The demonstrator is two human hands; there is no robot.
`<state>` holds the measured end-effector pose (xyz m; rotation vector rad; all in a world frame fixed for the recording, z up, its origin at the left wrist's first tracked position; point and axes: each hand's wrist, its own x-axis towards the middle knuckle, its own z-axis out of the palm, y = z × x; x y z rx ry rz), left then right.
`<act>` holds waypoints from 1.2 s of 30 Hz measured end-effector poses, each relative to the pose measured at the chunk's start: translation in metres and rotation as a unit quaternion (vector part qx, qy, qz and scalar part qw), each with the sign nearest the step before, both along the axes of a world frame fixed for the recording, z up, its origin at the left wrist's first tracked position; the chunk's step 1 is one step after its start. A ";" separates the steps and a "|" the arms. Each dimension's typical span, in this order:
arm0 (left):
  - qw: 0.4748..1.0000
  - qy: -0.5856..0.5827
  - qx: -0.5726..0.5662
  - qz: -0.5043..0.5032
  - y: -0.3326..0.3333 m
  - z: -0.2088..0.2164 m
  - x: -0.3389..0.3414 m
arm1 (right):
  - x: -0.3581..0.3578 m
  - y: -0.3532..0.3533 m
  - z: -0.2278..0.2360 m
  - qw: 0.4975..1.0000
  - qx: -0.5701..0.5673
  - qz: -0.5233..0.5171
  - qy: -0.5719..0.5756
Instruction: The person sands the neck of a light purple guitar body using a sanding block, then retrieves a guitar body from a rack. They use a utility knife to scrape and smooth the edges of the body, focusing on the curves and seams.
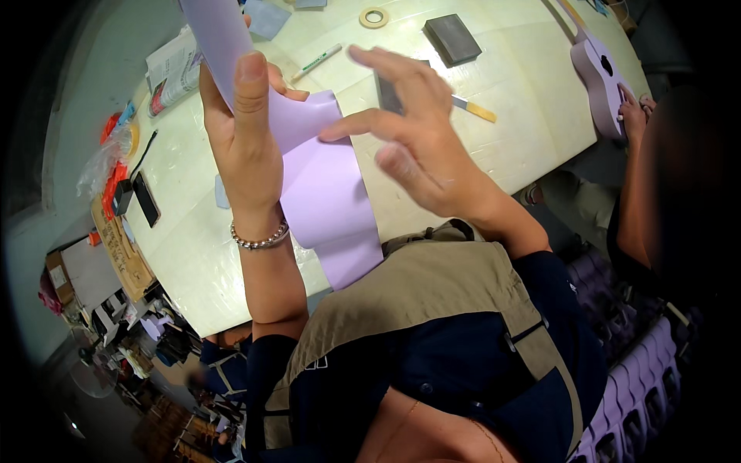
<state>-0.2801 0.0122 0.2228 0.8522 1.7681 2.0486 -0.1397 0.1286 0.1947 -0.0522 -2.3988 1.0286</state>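
Note:
A lilac ukulele (328, 189) stands edge-on before me, its curved side facing up and its lower end close against my apron. My left hand (245, 127) is wrapped round the neck near the body, thumb along the top and fingers curling out on the far side. A beaded bracelet (259, 235) circles that wrist. Over the right edge of the body hovers my right hand (413, 127), slightly blurred, with fingers spread and nothing held. Its index fingertip overlaps the body's edge; whether it touches, I cannot tell. The ukulele's front is hidden.
On the pale table (532, 116) lie dark grey blocks (453, 40), a tape roll (373, 17), a green-and-white pen (318, 62), a yellow-ended tool (475, 109), folded newspaper (174, 69) and a phone (146, 199). At right, another person's hand (633, 116) touches a second lilac ukulele (598, 73).

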 end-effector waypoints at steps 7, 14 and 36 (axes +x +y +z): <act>0.996 0.001 -0.023 0.081 -0.025 0.002 -0.012 | 0.037 0.027 -0.040 0.981 -0.089 -0.148 -0.086; 0.892 -0.100 0.078 0.433 -0.086 0.007 -0.018 | 0.056 -0.007 -0.136 0.841 -0.520 -0.081 -0.125; 0.866 -0.146 0.120 0.464 -0.158 -0.042 0.038 | 0.064 -0.037 -0.134 0.727 -0.656 -0.092 -0.180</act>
